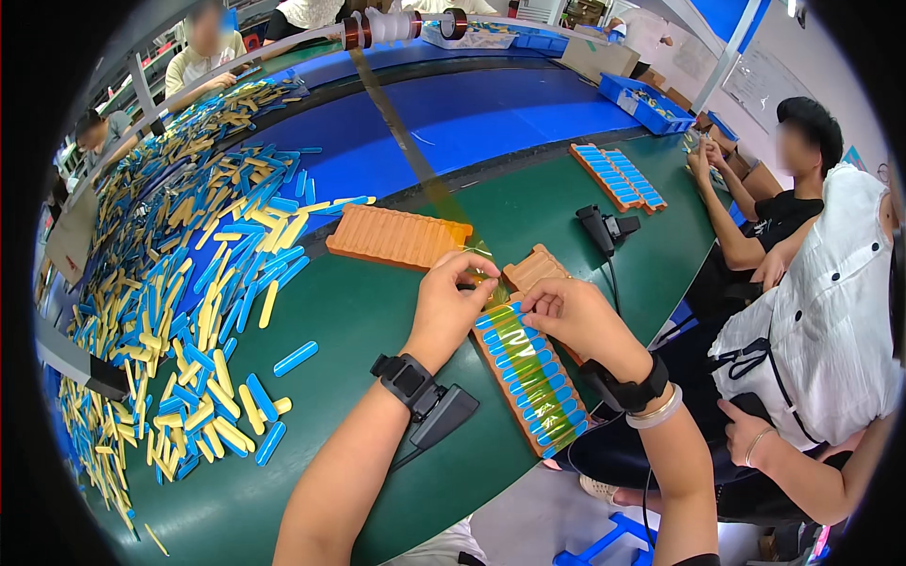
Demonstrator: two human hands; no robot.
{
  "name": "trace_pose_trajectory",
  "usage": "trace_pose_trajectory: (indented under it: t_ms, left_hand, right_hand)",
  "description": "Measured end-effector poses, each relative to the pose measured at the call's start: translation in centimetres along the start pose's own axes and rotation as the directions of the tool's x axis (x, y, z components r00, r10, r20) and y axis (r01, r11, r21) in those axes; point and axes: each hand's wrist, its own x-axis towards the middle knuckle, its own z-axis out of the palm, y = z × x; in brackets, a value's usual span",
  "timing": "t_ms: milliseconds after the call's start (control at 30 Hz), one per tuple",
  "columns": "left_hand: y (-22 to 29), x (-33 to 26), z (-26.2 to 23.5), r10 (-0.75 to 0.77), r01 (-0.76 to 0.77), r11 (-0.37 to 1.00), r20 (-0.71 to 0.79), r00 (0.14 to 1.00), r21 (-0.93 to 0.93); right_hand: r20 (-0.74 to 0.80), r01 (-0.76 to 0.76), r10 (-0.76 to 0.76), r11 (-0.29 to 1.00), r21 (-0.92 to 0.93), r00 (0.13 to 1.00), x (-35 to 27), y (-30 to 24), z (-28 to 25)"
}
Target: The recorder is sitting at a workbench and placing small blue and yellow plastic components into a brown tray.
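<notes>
A long orange-brown slotted block point(517, 415) lies at the table's near edge, with several blue oblong pieces point(536, 387) side by side in its slots. Clear yellow tape point(528, 366) runs lengthwise over them, shiny and slightly wrinkled. At the block's far end, my left hand point(453, 300) is closed in a pinch on the tape. Just to its right, my right hand point(571, 316) pinches at the tape's edge above the last blue pieces; its fingertips partly hide the contact. Behind my right hand sits another slotted block point(536, 268), partly covered.
Loose blue and yellow pieces point(212, 283) heap up on the left. An unfilled slotted block point(396, 234) lies beyond my left hand, and filled blocks point(618, 177) farther right. A black device point(604, 226) with a cable stands right. Tape rolls point(382, 28) hang overhead. People sit at right.
</notes>
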Motion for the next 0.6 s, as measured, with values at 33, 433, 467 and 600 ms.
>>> trace_pose_trajectory:
  t_ms: [33, 433, 467, 600]
  left_hand:
    - [0.03, -0.04, 0.00, -0.002, 0.002, 1.000, -0.001, 1.000, 0.002]
    - [0.01, 0.11, -0.01, 0.003, -0.003, 1.000, -0.007, 1.000, -0.010]
    - [-0.04, 0.08, -0.03, 0.002, -0.002, 1.000, -0.005, 1.000, -0.008]
    - [-0.05, 0.11, 0.00, -0.011, 0.011, 1.000, -0.010, 1.000, 0.008]
  right_hand:
    - [-0.001, -0.002, 0.002, 1.000, 0.002, 1.000, -0.04, 0.05, 0.03]
    - [0.004, -0.026, 0.026, 0.999, 0.035, 1.000, 0.07, 0.30, 0.09]
    - [0.011, -0.026, 0.025, 0.999, 0.046, 1.000, 0.09, 0.33, 0.09]
    - [0.029, -0.048, 0.046, 0.996, 0.079, 0.999, 0.13, 0.55, 0.08]
